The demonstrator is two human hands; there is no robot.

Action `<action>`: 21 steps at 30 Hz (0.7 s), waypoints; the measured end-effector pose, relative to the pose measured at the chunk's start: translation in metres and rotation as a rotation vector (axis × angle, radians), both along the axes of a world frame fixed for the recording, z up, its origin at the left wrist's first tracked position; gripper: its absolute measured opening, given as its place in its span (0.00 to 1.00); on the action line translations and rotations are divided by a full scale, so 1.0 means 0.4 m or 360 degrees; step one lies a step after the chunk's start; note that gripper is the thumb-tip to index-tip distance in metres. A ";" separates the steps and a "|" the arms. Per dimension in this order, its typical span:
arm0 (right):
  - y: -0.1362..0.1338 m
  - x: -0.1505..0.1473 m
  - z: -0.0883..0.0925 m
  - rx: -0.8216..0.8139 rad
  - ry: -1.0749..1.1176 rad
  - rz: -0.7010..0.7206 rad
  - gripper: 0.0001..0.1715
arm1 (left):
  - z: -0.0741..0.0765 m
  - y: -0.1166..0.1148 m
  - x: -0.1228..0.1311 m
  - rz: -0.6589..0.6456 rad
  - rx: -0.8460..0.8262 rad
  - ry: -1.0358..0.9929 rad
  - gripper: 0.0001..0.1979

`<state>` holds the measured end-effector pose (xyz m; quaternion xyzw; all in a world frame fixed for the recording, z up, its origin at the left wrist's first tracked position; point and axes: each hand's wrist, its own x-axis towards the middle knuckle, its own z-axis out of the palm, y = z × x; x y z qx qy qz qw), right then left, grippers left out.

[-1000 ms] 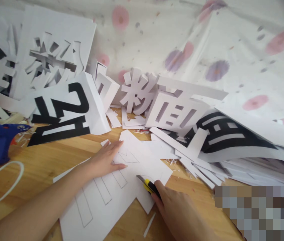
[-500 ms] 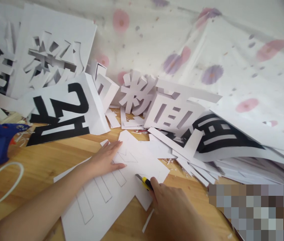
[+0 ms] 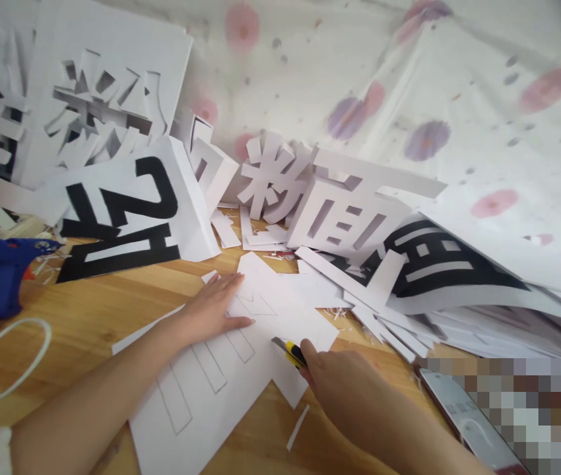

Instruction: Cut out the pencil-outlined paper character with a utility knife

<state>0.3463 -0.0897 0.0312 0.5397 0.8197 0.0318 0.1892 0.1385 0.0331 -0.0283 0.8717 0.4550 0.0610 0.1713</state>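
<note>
Head view: right hand (image 3: 337,379) grip closed round yellow-and-black craft knife (image 3: 295,353), blade (image 3: 279,344) over white pencil-marked sheet (image 3: 261,356) on wooden bench (image 3: 261,439). Left hand (image 3: 214,310) spread flat on sheet, grasping nothing. I'd make light passes, left thumb (image 3: 239,322) off the cut line.

A single view, from the person's own head
It faces forward and down along the left arm (image 3: 107,376) and right arm (image 3: 394,409), near enough that the white sheet (image 3: 231,399) takes the lower middle; beyond the tabletop (image 3: 87,330), a flowered cloth (image 3: 305,66) spans much of the top.
</note>
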 end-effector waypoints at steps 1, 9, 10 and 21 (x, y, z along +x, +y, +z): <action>-0.002 0.002 -0.003 0.0041 -0.0004 0.0038 0.05 | 0.002 -0.001 0.001 0.0003 -0.0007 0.0019 0.43; -0.021 0.016 -0.031 0.0186 -0.0151 0.0177 0.09 | -0.007 0.005 0.002 -0.0032 0.0054 0.0028 0.43; -0.022 0.017 -0.031 0.0168 -0.0165 0.0190 0.11 | -0.009 0.005 0.002 -0.0033 0.0060 0.0025 0.42; -0.020 0.011 -0.032 -0.0003 -0.0146 0.0067 0.08 | -0.007 0.008 0.001 -0.0039 0.0040 0.0020 0.43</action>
